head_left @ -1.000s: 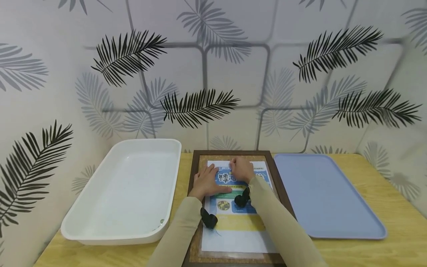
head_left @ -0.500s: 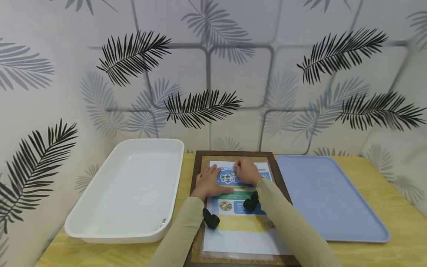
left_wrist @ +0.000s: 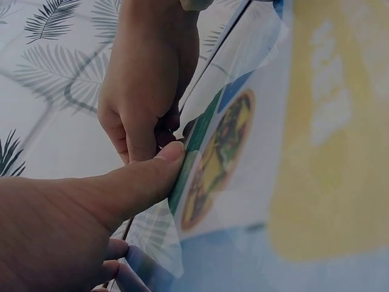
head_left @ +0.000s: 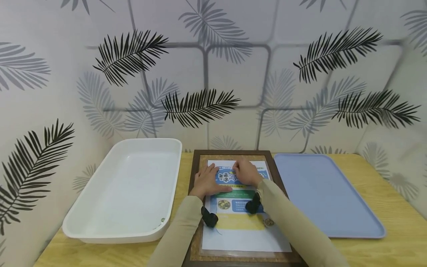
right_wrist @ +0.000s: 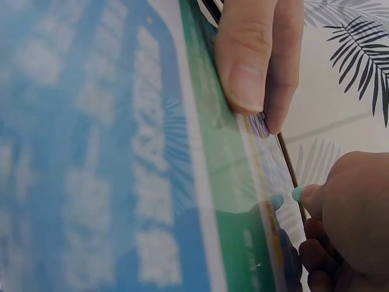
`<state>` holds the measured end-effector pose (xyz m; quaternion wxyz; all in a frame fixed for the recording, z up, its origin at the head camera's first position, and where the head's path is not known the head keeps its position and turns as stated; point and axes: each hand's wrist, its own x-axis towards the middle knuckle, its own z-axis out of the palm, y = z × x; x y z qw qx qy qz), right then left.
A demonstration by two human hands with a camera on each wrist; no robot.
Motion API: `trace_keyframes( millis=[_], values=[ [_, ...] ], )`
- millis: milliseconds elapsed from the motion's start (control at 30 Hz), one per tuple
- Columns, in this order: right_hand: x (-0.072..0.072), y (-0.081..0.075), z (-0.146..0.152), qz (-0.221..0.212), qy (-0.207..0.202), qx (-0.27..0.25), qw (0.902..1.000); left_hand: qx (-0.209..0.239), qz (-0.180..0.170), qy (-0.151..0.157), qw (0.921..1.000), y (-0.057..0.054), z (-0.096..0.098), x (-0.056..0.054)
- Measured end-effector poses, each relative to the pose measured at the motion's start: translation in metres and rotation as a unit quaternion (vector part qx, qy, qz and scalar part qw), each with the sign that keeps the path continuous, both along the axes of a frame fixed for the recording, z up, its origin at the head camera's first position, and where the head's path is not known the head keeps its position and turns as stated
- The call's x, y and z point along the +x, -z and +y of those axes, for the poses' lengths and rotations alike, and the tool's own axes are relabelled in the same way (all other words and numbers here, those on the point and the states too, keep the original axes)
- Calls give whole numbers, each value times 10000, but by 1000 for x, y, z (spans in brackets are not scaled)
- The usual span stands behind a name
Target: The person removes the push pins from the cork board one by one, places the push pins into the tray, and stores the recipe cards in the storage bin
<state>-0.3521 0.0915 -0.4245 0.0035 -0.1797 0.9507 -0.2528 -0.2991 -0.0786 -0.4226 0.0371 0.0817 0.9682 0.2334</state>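
A laminated poster [head_left: 230, 220] with blue, green and yellow bands lies on a cork board [head_left: 220, 157] in a dark brown frame. My left hand [head_left: 207, 182] rests on the poster's left side, fingers extended and thumb pointing right. Near the poster's upper middle is my right hand [head_left: 246, 171], its fingers curled. In the right wrist view, the right hand's fingertips pinch a small turquoise push pin [right_wrist: 298, 193] at the poster's surface. Its point is out of sight, and the head view hides the pin behind the hand.
A white basin [head_left: 120, 193] stands left of the board, with a tiny greenish thing [head_left: 162, 220] in its near right corner. To the right lies a blue-grey tray [head_left: 323, 196]. The wooden table [head_left: 407, 230] meets a leaf-patterned wall [head_left: 233, 74] behind.
My right hand and forearm have shifted slightly right over the poster, uncovering a small round picture at its lower right. The left hand stays in place.
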Motion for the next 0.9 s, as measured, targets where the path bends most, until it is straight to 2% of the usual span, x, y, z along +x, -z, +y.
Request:
trace_keyframes(
  millis=[133,333,633,900],
  values=[
    [5,-2,3,-30,51,92,9999,-37,-23,-41,10000,0,0,0],
    [13,-5,11,-111,16,-101,9999,9,-65,-71,10000,0,1,0],
    [12,-16,17,80,-190,159,9997,90,62,-82,9999,-5,1,-5],
    [18,-11,31,-198,9,169,9997,150,-12,-89,9998,-2,5,2]
  ],
)
